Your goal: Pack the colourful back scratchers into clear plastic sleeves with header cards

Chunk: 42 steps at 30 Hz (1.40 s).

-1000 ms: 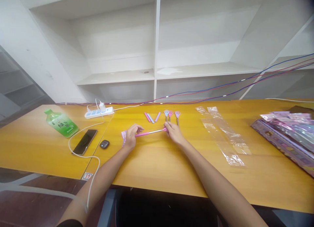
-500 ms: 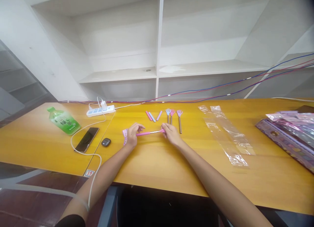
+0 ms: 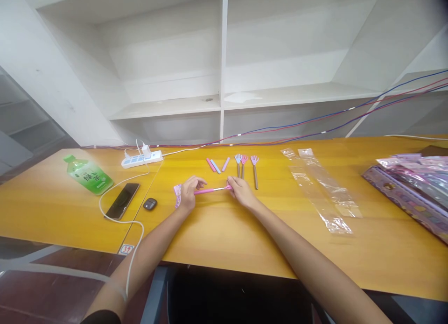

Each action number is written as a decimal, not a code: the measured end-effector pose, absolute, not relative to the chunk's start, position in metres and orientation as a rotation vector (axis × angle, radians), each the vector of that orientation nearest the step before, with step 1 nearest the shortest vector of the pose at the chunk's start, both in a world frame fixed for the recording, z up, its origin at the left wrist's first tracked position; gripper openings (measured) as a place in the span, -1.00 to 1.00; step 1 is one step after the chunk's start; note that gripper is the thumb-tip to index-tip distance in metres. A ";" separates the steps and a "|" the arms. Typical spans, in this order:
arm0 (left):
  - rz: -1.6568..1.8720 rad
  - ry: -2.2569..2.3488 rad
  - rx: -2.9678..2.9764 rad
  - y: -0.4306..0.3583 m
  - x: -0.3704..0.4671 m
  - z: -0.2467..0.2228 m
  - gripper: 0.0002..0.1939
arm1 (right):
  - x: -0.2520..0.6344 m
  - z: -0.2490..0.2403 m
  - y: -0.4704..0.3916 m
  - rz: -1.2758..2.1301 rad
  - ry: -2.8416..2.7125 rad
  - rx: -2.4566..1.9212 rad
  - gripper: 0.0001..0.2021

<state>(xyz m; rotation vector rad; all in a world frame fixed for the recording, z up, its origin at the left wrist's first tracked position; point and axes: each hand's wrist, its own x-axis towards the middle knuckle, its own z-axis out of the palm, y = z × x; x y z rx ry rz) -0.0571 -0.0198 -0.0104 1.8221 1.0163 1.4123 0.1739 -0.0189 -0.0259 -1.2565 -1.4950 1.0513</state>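
Between my hands a pink back scratcher (image 3: pixel 205 191) lies level, with a short bare metal rod showing near its right end. My left hand (image 3: pixel 189 192) is closed on the handle end, its index finger lifted. A purple printed card (image 3: pixel 178 195) sticks out to the left behind that hand. My right hand (image 3: pixel 241 190) pinches the pink head of the scratcher, which it mostly hides. Just beyond lie a blue-headed scratcher (image 3: pixel 238 158), a red-headed scratcher (image 3: pixel 244 160) and a lilac-headed scratcher (image 3: pixel 255 160) with bare metal rods. Left of them are a red, a blue and a lilac sleeve (image 3: pixel 226 164).
Clear plastic bags (image 3: pixel 327 188) lie to the right, and a purple box with packaged items (image 3: pixel 402 198) stands at far right. On the left are a green tea bottle (image 3: pixel 89 175), a phone (image 3: pixel 122 200), a black earbud case (image 3: pixel 150 204) and a power strip (image 3: pixel 142 160) with a white cable.
The view has shifted very slightly. Both hands keep the same hold on the back scratcher, with no clear movement.
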 end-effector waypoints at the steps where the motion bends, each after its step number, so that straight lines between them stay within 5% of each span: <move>1: 1.418 1.009 1.821 -0.019 -0.057 -0.011 -0.54 | 0.174 -0.027 -0.018 1.061 -1.488 -1.256 -0.45; 7: 1.235 1.106 1.944 -0.003 -0.061 -0.008 -0.53 | 0.190 -0.019 -0.008 0.944 -1.640 -1.247 -0.41; 17: 0.190 1.357 2.744 -0.008 -0.057 0.016 -0.72 | 0.199 0.014 -0.015 0.182 -2.574 -1.412 -0.59; 22: 0.282 1.487 2.862 -0.016 -0.037 0.043 -0.79 | 0.177 0.048 -0.022 -0.341 -2.638 -1.453 -0.66; 28: 0.398 1.416 2.927 -0.009 -0.034 0.074 -0.64 | 0.176 0.090 -0.025 -0.540 -2.644 -1.420 -0.70; 34: 0.492 1.261 2.877 -0.003 -0.050 0.092 -0.80 | 0.194 0.111 -0.043 -0.621 -2.637 -1.326 -0.86; 42: 0.552 1.424 2.835 0.000 -0.176 0.119 -0.76 | 0.384 0.104 -0.052 -0.706 -2.391 -1.489 -0.70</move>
